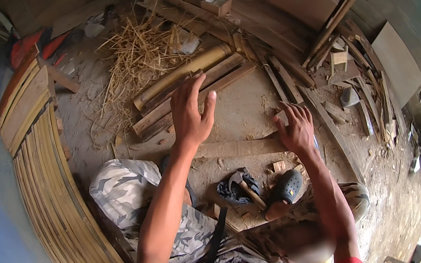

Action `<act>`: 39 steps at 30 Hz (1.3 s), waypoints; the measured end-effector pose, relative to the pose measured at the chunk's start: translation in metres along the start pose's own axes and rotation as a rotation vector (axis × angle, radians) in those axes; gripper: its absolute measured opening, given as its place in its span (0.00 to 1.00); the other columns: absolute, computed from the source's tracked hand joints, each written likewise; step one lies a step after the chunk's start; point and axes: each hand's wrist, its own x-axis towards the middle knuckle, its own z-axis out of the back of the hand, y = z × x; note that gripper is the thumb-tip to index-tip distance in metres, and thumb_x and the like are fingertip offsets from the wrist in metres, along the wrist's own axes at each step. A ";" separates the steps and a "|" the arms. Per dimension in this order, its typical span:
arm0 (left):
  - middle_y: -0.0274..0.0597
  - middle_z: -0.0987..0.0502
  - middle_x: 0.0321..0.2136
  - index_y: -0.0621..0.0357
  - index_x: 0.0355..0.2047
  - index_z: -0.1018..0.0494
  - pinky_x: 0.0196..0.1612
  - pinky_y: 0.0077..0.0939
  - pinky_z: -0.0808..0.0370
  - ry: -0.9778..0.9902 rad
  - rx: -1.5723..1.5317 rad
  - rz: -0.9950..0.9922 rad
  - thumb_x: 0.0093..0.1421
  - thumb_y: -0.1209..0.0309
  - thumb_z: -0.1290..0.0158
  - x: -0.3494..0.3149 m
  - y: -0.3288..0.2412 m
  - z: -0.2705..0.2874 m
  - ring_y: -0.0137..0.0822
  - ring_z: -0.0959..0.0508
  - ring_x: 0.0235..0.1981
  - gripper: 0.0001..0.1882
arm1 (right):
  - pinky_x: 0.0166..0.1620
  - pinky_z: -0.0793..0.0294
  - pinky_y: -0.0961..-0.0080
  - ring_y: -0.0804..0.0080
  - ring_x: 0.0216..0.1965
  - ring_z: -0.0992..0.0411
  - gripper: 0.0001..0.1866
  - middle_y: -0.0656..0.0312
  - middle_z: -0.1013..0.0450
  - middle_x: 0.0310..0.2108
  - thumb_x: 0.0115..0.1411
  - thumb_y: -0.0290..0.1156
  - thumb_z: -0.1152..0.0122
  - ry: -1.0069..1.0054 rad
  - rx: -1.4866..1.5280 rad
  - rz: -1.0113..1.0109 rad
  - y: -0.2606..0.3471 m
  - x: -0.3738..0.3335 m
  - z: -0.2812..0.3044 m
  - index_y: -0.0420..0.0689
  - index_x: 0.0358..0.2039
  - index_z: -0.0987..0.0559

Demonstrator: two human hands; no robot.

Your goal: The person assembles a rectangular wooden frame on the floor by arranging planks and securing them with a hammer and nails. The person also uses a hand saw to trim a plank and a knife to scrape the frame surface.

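Both of my arms reach forward over my crossed legs. My left hand (192, 113) is raised with thumb and fingers apart, holding nothing, in front of brown wooden planks (194, 99). Over the right end of a flat board (238, 148) on the floor is my right hand (296, 127), its fingers spread and nothing in them; whether it touches the board I cannot tell. Between my legs a hammer (251, 192) with a wooden handle lies partly on a crumpled black plastic bag (226, 191). Beside it is a dark clog (288, 186) on my foot.
Behind the planks lie a thick bamboo pole (184, 74) and a heap of straw-like shavings (138, 51). Long bamboo strips (60, 212) are stacked at my left. Scrap wood (367, 88) and a leaning panel (393, 64) stand on the right. A small box (217, 5) sits farther back.
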 end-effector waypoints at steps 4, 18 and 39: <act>0.51 0.25 0.45 0.59 0.54 0.30 0.55 0.44 0.34 0.095 0.115 -0.041 0.66 0.57 0.52 -0.010 0.030 -0.006 0.47 0.27 0.48 0.22 | 0.66 0.50 0.50 0.55 0.60 0.36 0.27 0.52 0.28 0.53 0.64 0.48 0.47 -0.062 0.030 0.107 0.035 0.012 0.013 0.43 0.56 0.28; 0.49 0.35 0.62 0.53 0.61 0.37 0.62 0.40 0.34 0.672 0.078 0.774 0.64 0.52 0.51 0.017 0.227 -0.069 0.43 0.32 0.61 0.29 | 0.46 0.26 0.60 0.49 0.39 0.23 0.24 0.48 0.22 0.33 0.62 0.50 0.43 0.296 0.204 0.034 0.061 0.014 -0.014 0.41 0.45 0.23; 0.50 0.57 0.69 0.55 0.65 0.47 0.68 0.53 0.47 0.937 0.573 0.283 0.52 0.52 0.37 -0.039 0.289 -0.166 0.55 0.50 0.68 0.46 | 0.40 0.25 0.63 0.54 0.33 0.24 0.19 0.51 0.23 0.31 0.56 0.41 0.35 0.334 0.242 -0.016 0.060 0.020 -0.020 0.39 0.41 0.22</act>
